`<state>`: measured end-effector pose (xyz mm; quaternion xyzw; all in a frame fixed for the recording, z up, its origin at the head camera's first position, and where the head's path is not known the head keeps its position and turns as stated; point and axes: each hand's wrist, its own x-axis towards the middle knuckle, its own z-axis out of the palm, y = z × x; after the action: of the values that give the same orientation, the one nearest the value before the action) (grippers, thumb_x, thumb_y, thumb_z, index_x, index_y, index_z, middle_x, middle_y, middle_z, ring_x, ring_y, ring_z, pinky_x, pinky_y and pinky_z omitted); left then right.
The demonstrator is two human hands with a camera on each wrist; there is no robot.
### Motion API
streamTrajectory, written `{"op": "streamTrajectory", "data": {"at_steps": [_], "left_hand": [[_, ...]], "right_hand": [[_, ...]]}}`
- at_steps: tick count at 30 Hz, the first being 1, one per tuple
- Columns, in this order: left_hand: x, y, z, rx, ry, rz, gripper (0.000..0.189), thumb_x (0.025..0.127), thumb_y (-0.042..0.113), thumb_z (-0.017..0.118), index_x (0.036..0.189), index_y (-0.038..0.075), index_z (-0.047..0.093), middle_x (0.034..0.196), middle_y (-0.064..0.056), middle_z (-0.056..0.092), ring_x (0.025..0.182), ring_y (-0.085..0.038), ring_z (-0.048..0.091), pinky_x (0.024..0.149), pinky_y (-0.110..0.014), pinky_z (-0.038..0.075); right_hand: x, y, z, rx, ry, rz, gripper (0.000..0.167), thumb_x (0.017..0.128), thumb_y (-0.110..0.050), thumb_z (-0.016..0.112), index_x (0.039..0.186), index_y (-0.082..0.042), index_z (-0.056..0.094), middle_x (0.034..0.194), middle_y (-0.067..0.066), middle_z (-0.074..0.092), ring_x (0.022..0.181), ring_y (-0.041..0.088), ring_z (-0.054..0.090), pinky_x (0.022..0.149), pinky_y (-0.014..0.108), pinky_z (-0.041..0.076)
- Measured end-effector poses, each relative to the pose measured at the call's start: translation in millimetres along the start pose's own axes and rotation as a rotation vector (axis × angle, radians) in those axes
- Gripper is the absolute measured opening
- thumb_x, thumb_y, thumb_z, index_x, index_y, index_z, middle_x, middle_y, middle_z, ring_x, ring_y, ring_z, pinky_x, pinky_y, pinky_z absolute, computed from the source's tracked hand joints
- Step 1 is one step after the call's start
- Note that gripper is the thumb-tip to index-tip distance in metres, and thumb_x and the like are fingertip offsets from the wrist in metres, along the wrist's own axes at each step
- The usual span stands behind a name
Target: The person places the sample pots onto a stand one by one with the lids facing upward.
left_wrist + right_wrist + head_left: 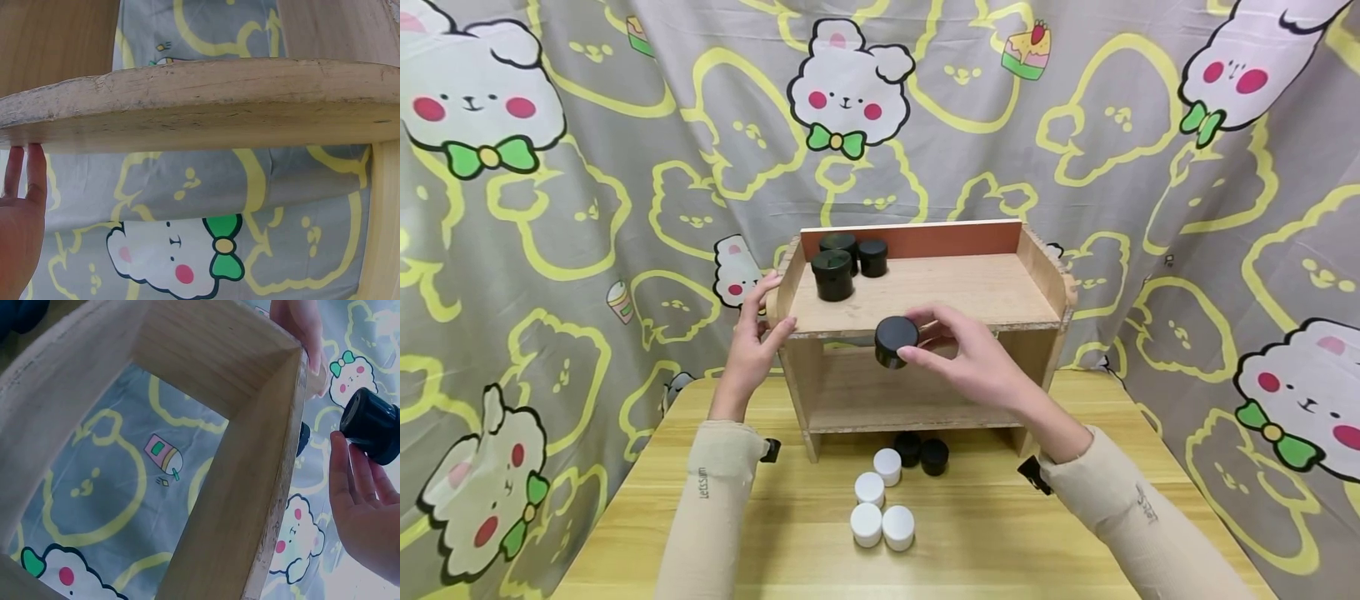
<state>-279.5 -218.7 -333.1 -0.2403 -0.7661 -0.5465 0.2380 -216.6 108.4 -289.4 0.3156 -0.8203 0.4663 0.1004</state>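
My right hand (973, 354) pinches a black lidded jar (895, 343) between thumb and fingers, in front of the top shelf's front edge. The right wrist view shows the same black jar (369, 425) at the fingertips. My left hand (756, 346) rests on the left side panel of the small wooden shelf (962, 292), its fingers around the panel's edge. In the left wrist view two fingers (35, 172) touch the wood. Several black jars (832, 277) stand together at the left of the top shelf.
On the wooden table (760, 533), before the shelf, stand several white jars (867, 525) and two black jars (934, 457). A lower shelf board (880, 404) lies under the top one. A patterned curtain (955, 167) hangs behind and at both sides.
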Motion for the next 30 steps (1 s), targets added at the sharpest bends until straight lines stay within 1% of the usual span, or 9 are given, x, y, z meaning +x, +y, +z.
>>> {"op": "streamTrajectory", "data": {"at_steps": [5, 7, 9, 11, 14, 17, 24, 30], "left_hand": [[0.6, 0.1, 0.6, 0.004, -0.001, 0.002, 0.061, 0.101, 0.005, 0.062, 0.156, 0.013, 0.037, 0.17, -0.001, 0.028, 0.131, -0.024, 0.046, 0.093, -0.037, 0.047], [0.8, 0.0, 0.5, 0.002, -0.002, 0.005, 0.061, 0.101, 0.005, 0.062, 0.156, 0.013, 0.037, 0.17, -0.002, 0.028, 0.131, -0.025, 0.046, 0.093, -0.039, 0.046], [0.8, 0.4, 0.3, 0.001, -0.003, 0.004, 0.061, 0.101, 0.005, 0.062, 0.156, 0.013, 0.037, 0.17, -0.001, 0.028, 0.132, -0.026, 0.045, 0.094, -0.042, 0.046], [1.1, 0.5, 0.2, 0.001, -0.003, 0.003, 0.061, 0.101, 0.005, 0.062, 0.156, 0.013, 0.037, 0.17, -0.001, 0.028, 0.133, -0.026, 0.045, 0.094, -0.042, 0.046], [1.0, 1.7, 0.1, 0.007, -0.002, 0.001, 0.062, 0.101, 0.005, 0.062, 0.157, 0.014, 0.037, 0.17, 0.001, 0.027, 0.134, -0.026, 0.044, 0.094, -0.036, 0.045], [0.8, 2.9, 0.0, 0.011, 0.0, 0.002, 0.061, 0.101, 0.005, 0.062, 0.157, 0.013, 0.037, 0.17, 0.001, 0.028, 0.134, -0.026, 0.044, 0.093, -0.032, 0.045], [0.6, 2.2, 0.1, 0.002, 0.0, 0.0, 0.061, 0.101, 0.005, 0.063, 0.156, 0.013, 0.037, 0.17, 0.001, 0.028, 0.134, -0.028, 0.045, 0.094, -0.041, 0.045], [0.3, -0.1, 0.2, 0.016, -0.003, 0.006, 0.061, 0.101, 0.003, 0.062, 0.156, 0.013, 0.038, 0.17, -0.002, 0.028, 0.134, -0.032, 0.046, 0.093, -0.033, 0.046]], "right_hand": [[12.0, 0.0, -2.8, 0.012, 0.037, 0.006, 0.041, 0.096, -0.021, 0.076, 0.132, -0.008, 0.063, 0.125, 0.01, 0.068, 0.107, 0.023, 0.071, 0.095, 0.037, 0.056], [17.0, 0.4, -3.9, 0.023, 0.051, 0.01, 0.041, 0.096, -0.02, 0.076, 0.132, -0.006, 0.063, 0.125, 0.011, 0.068, 0.107, 0.024, 0.071, 0.093, 0.038, 0.057], [21.6, 0.5, -5.3, 0.025, 0.063, 0.017, 0.041, 0.096, -0.021, 0.076, 0.133, -0.006, 0.063, 0.126, 0.012, 0.068, 0.108, 0.026, 0.071, 0.092, 0.038, 0.058], [26.3, 1.2, -6.7, 0.026, 0.071, 0.027, 0.041, 0.097, -0.022, 0.075, 0.134, -0.008, 0.063, 0.126, 0.012, 0.068, 0.108, 0.026, 0.071, 0.091, 0.04, 0.058], [34.0, 2.2, -8.3, 0.025, 0.086, 0.042, 0.042, 0.097, -0.025, 0.075, 0.134, -0.01, 0.063, 0.127, 0.01, 0.068, 0.108, 0.027, 0.071, 0.09, 0.041, 0.058], [42.4, 4.5, -9.0, 0.021, 0.107, 0.061, 0.043, 0.097, -0.026, 0.075, 0.134, -0.01, 0.063, 0.128, 0.011, 0.067, 0.107, 0.028, 0.072, 0.087, 0.041, 0.058], [58.8, 7.5, -9.6, -0.009, 0.143, 0.08, 0.043, 0.097, -0.03, 0.074, 0.134, -0.01, 0.062, 0.131, 0.01, 0.066, 0.108, 0.029, 0.072, 0.089, 0.043, 0.058], [71.8, 9.8, -8.1, -0.023, 0.163, 0.107, 0.044, 0.096, -0.033, 0.075, 0.134, -0.013, 0.063, 0.125, 0.008, 0.068, 0.106, 0.027, 0.072, 0.09, 0.043, 0.056]]}}
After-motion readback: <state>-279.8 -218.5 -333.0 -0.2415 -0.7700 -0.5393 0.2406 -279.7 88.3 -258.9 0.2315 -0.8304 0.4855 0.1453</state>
